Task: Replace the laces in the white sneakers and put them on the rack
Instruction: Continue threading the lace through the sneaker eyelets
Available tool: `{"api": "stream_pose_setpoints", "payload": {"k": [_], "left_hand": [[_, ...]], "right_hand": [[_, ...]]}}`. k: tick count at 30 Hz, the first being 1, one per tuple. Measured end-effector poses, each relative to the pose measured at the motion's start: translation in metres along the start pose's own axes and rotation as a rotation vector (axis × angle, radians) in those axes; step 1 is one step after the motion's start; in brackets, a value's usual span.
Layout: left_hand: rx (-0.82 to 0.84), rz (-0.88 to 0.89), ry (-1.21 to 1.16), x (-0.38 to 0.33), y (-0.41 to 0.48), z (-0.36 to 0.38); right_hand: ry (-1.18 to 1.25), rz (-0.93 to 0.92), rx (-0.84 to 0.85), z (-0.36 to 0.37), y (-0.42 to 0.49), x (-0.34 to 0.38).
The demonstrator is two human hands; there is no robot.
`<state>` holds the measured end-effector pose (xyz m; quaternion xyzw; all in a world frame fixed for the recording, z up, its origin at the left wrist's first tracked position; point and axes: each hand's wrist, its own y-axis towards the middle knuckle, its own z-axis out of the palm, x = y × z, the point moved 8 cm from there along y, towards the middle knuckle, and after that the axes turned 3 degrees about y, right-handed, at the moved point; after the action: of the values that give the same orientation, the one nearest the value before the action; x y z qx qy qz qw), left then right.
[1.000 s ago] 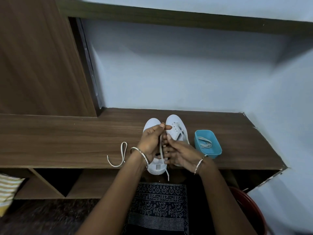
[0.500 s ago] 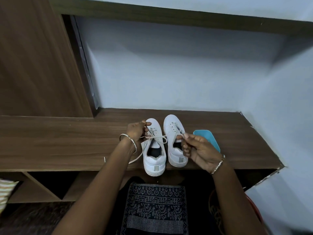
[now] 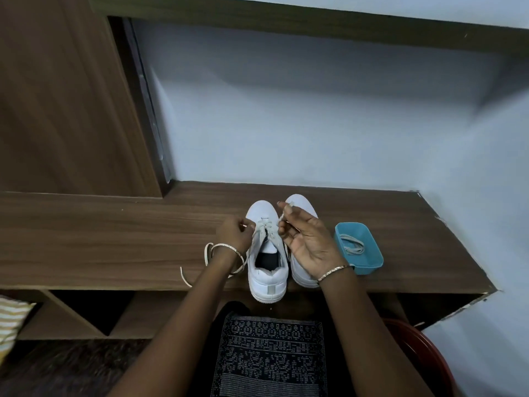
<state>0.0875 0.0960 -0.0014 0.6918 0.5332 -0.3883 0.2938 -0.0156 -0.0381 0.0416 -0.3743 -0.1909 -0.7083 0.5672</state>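
Note:
Two white sneakers stand side by side on the wooden shelf top (image 3: 114, 242), toes toward the wall. The left sneaker (image 3: 267, 270) has a white lace threaded through its front eyelets. My left hand (image 3: 233, 233) pinches one end of that lace at the shoe's left side. My right hand (image 3: 305, 239) pinches the other end, raised above the right sneaker (image 3: 300, 204), which it partly hides. A loose lace (image 3: 207, 253) lies on the wood behind my left wrist.
A blue plastic tub (image 3: 369, 260) holding coiled laces stands right of the sneakers. Open shelf compartments (image 3: 86, 308) lie below the top. A red round object (image 3: 420, 356) sits at lower right, a striped cloth (image 3: 11, 319) at far left. White walls close the back and right.
Both hands have come back in toward the left sneaker after drawing the lace ends apart. My right hand rose toward the toes with its lace end.

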Motion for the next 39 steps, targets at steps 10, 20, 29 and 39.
{"api": "stream_pose_setpoints", "payload": {"k": [10, 20, 29, 39], "left_hand": [[-0.002, 0.096, 0.284, -0.002, -0.01, 0.019], [0.061, -0.052, -0.129, 0.034, -0.005, 0.026], [0.122, -0.171, -0.461, 0.044, -0.007, 0.035], [0.136, -0.147, -0.468, 0.041, 0.001, 0.035]], "right_hand": [[-0.698, -0.165, -0.356, -0.033, 0.047, -0.028], [-0.916, -0.142, -0.408, -0.055, 0.054, -0.039], [-1.059, -0.194, -0.454, -0.05, 0.061, -0.046], [-0.889, -0.122, -0.421, -0.06, 0.066, -0.055]]}}
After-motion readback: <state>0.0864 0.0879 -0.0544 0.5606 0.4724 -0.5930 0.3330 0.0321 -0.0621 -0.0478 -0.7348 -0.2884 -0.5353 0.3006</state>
